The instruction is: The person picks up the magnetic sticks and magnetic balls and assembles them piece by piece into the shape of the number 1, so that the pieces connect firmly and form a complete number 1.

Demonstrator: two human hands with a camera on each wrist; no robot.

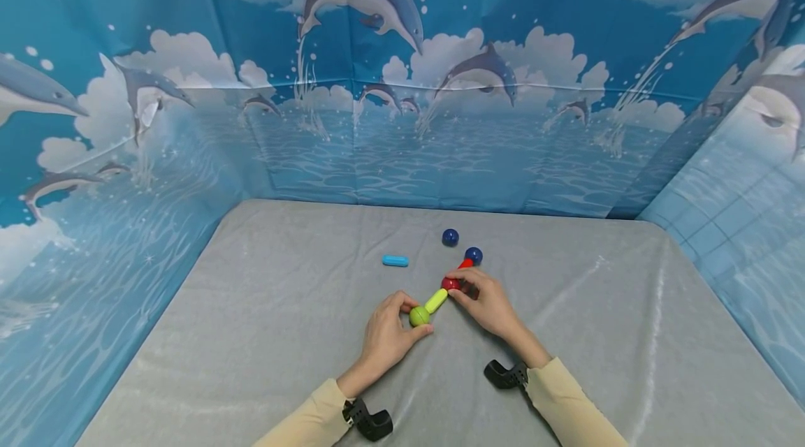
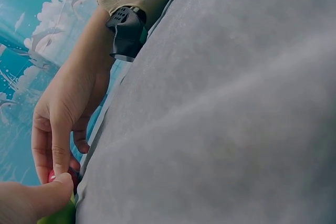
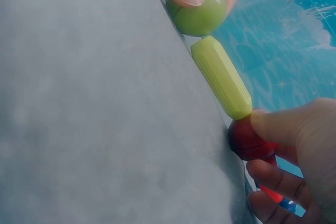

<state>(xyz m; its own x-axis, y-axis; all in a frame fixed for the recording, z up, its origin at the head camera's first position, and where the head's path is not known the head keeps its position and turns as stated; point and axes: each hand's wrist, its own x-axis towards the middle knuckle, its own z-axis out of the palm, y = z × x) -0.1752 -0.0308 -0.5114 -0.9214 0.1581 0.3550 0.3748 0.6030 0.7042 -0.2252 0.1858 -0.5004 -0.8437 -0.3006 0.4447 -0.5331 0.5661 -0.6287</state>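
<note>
In the head view my left hand [image 1: 386, 336] pinches a green ball [image 1: 419, 316] between thumb and fingers. A yellow-green rod [image 1: 437, 301] runs from that ball to a red ball [image 1: 450, 283], which my right hand [image 1: 490, 304] grips. Beyond the red ball, a red rod [image 1: 465, 264] leads to a dark blue ball [image 1: 474, 255]. The right wrist view shows the yellow-green rod [image 3: 222, 78] touching the red ball [image 3: 251, 139] and lying close against the green ball [image 3: 198, 11]. In the left wrist view the green ball is mostly hidden behind my left thumb [image 2: 39, 200].
A second dark blue ball [image 1: 450, 237] and a light blue rod [image 1: 395, 261] lie loose on the grey cloth [image 1: 283, 307] beyond my hands. Blue dolphin-print curtains [image 1: 390, 147] stand behind and at both sides. Each wrist carries a black device.
</note>
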